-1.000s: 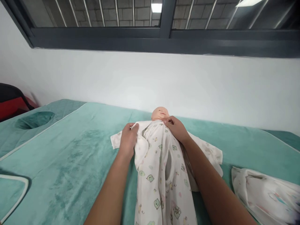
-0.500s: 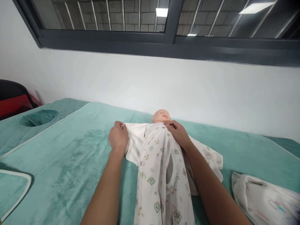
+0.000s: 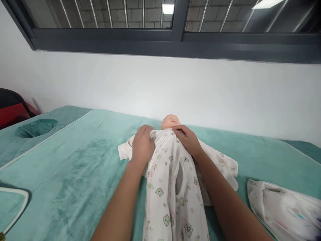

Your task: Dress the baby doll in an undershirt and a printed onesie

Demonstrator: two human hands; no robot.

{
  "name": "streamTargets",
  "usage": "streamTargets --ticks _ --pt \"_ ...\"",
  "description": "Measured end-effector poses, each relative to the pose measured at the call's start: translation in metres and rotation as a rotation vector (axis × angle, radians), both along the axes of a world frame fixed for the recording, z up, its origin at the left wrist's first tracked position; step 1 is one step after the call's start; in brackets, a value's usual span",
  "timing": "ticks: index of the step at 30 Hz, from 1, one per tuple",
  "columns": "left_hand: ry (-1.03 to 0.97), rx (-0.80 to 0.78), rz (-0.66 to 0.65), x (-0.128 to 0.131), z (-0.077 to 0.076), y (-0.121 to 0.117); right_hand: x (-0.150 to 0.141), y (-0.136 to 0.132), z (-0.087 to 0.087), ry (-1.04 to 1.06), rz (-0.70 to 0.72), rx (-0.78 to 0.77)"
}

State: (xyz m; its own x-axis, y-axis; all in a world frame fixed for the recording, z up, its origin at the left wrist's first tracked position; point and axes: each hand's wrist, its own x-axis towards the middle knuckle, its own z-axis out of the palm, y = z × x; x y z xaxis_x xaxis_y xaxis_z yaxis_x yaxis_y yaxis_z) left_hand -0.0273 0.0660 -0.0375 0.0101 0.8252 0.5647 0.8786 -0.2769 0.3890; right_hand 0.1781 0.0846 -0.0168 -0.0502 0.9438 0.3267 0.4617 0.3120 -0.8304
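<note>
A baby doll (image 3: 171, 121) lies on its back on a teal padded table (image 3: 75, 167), head toward the wall. It wears a white romper (image 3: 173, 187) printed with small animals. My left hand (image 3: 142, 145) rests on the doll's left chest and shoulder with the fingers pressed down on the cloth. My right hand (image 3: 188, 140) lies on the other side of the chest, just under the doll's chin, its fingers closed on the romper's neckline. The romper's front has a gap near the belly.
A second white printed garment (image 3: 283, 207) lies on the table at the right. A round hole (image 3: 35, 128) is sunk in the padding at the far left. A red and black object (image 3: 11, 110) stands beyond the left edge. A white wall and a barred window rise behind.
My left hand had pulled the romper's left flap outward; it has now come back in and laid the flap over the doll's chest. My right hand has stayed at the neckline.
</note>
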Motion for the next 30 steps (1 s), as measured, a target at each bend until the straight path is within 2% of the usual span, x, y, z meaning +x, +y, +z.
streamTargets --ticks 2,3,7,9,11,20,26,30 --pt "0.040 -0.104 -0.096 0.006 -0.006 0.009 -0.008 -0.002 0.005 -0.111 0.091 0.059" --pt "0.063 -0.163 -0.095 0.006 -0.008 0.013 -0.014 -0.002 0.009 -0.186 0.141 0.072" --pt "0.108 -0.312 0.035 0.000 -0.009 0.022 -0.050 0.006 0.022 -0.588 0.244 0.026" --pt "0.095 -0.363 0.063 -0.005 -0.006 0.024 -0.068 0.016 0.027 -0.791 0.272 -0.023" --pt "0.065 -0.385 0.074 -0.007 -0.004 0.025 -0.078 0.026 0.029 -0.905 0.305 -0.052" --pt "-0.057 -0.320 0.170 -0.013 -0.006 0.025 -0.058 0.042 0.043 -0.949 0.361 -0.190" --pt "-0.052 -0.347 0.159 -0.014 -0.007 0.023 -0.085 0.047 0.041 -0.980 0.559 -0.175" --pt "-0.051 -0.359 0.171 -0.015 -0.009 0.024 -0.103 0.047 0.032 -1.087 0.562 -0.170"
